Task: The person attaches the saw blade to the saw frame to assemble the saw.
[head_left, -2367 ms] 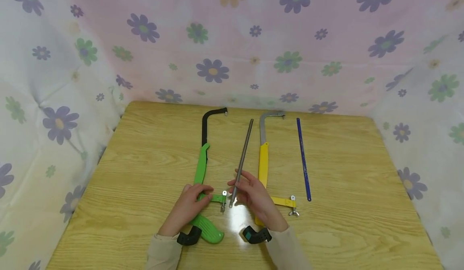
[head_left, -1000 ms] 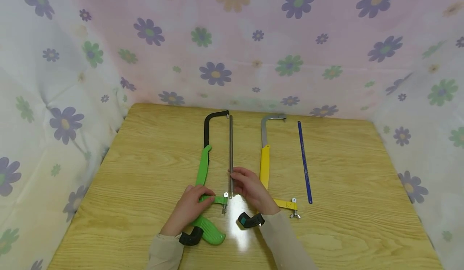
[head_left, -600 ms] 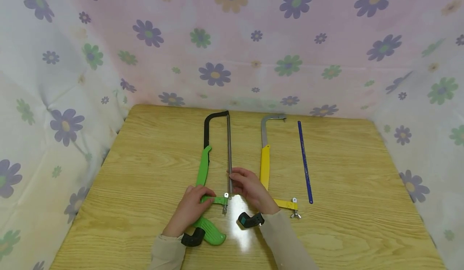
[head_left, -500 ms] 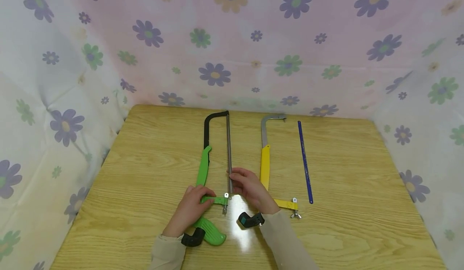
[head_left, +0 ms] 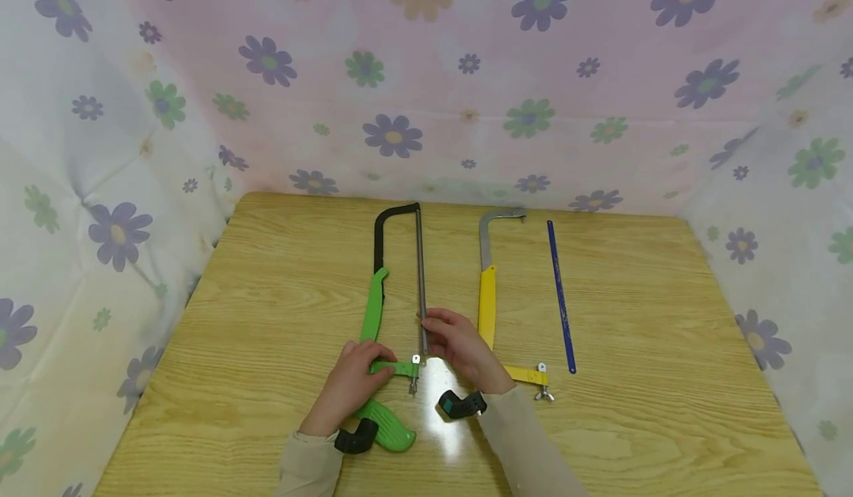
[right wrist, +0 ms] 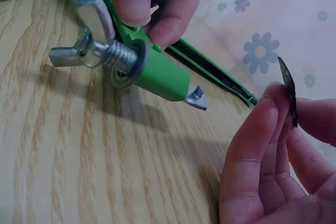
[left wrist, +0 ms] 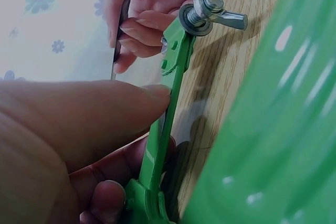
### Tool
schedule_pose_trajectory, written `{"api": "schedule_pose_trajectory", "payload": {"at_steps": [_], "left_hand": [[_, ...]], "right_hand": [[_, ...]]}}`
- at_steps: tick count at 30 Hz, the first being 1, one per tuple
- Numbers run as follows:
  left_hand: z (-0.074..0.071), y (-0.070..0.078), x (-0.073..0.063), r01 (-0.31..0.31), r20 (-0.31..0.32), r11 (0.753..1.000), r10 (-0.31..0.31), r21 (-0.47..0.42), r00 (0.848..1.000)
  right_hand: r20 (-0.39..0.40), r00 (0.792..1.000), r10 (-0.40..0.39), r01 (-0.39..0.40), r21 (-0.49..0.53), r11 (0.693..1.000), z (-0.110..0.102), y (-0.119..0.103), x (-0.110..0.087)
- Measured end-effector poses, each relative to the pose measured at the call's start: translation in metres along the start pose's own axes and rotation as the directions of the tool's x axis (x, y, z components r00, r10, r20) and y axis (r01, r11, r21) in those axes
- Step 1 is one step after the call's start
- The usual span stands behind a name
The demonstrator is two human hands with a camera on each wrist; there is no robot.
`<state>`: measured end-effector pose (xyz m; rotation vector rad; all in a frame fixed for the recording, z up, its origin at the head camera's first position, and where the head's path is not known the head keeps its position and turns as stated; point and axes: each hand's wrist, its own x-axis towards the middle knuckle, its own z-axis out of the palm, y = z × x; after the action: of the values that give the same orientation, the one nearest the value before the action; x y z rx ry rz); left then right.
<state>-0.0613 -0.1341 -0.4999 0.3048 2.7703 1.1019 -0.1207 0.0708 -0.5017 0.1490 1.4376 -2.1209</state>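
My left hand (head_left: 353,378) grips the lower arm of the green hacksaw frame (head_left: 373,308), thumb on one side and fingers on the other. A wing nut (left wrist: 212,11) and bolt stick out from that arm's end. Between thumb and fingers, my right hand (head_left: 463,345) pinches a grey hacksaw blade (head_left: 420,275) near its lower end. The blade's far end meets the tip of the black upper arm; whether it sits on the pin is too small to tell. In the right wrist view the blade's near end (right wrist: 287,85) stands apart from the metal pin (right wrist: 197,98) beside the wing nut.
Just right of my right hand lies a second hacksaw frame (head_left: 488,304), yellow and grey, with its own wing nut (head_left: 544,393). A blue hacksaw blade (head_left: 561,297) lies farther right on the wooden table (head_left: 666,334). Flowered cloth (head_left: 466,89) stands behind and at both sides.
The grey blade has swung from a slant to nearly parallel with the green frame and shifted left, its far end now at the black arm's tip. My left hand stays on the frame.
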Motion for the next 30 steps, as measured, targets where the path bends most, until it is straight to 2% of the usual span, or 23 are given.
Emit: {"api": "schedule_pose_trajectory", "payload": {"at_steps": [11,30], "left_hand": [[0.0026,-0.0022,-0.0006,-0.022,-0.020,1.000,0.022,0.008,1.000],[0.0011,0.0018,-0.0012,-0.026,-0.028,1.000,0.026,0.006,0.999]], "right_hand": [[-0.039,0.999,0.022,-0.022,0.008,1.000,-0.0005,0.0018,0.0026],[-0.058,0.998,-0.027,0.024,-0.045,0.999,0.0039,0.0048,-0.0034]]}}
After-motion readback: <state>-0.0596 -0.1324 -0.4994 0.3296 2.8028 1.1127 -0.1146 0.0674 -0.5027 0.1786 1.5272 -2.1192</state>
